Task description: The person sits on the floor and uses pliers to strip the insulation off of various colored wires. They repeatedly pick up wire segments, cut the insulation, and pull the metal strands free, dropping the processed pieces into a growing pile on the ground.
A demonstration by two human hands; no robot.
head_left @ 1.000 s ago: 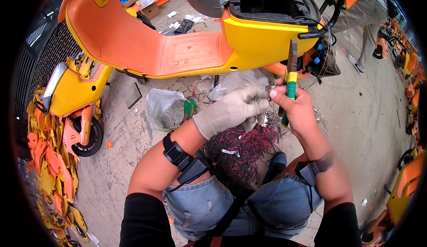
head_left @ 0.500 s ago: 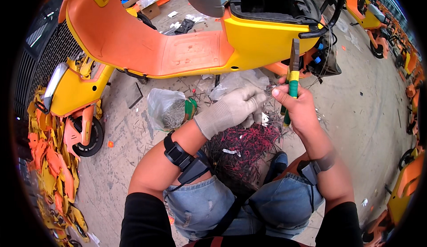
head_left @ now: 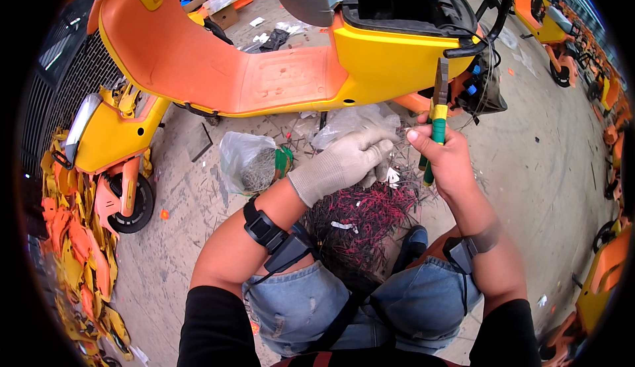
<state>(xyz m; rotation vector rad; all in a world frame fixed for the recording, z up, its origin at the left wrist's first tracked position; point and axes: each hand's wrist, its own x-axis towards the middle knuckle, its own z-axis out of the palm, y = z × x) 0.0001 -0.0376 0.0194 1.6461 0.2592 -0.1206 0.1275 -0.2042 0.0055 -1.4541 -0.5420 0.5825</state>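
My left hand (head_left: 354,159), in a pale grey knit glove, is closed with its fingertips pinched close to my right hand; what they hold, if anything, is too small to make out. My bare right hand (head_left: 446,155) grips a pair of pliers (head_left: 441,89) with green and yellow handles, jaws pointing up and away from me. Its thumb and forefinger are pressed together beside the handles. Beneath my hands lies a heap of red and black wire pieces (head_left: 364,218). A clear plastic bag (head_left: 238,159) of thin grey wire bits stands left of the glove.
Across the front stands a yellow and orange scooter (head_left: 397,63) with an open black compartment. Another scooter (head_left: 109,149) stands at left beside piled yellow and orange panels (head_left: 83,254). A crumpled clear bag (head_left: 357,122) lies beyond my hands. More scooters line the right edge.
My left fingers have shifted slightly, blurring at the tips. My right hand and the pliers have moved a little to the right, leaving a slightly wider gap between the hands.
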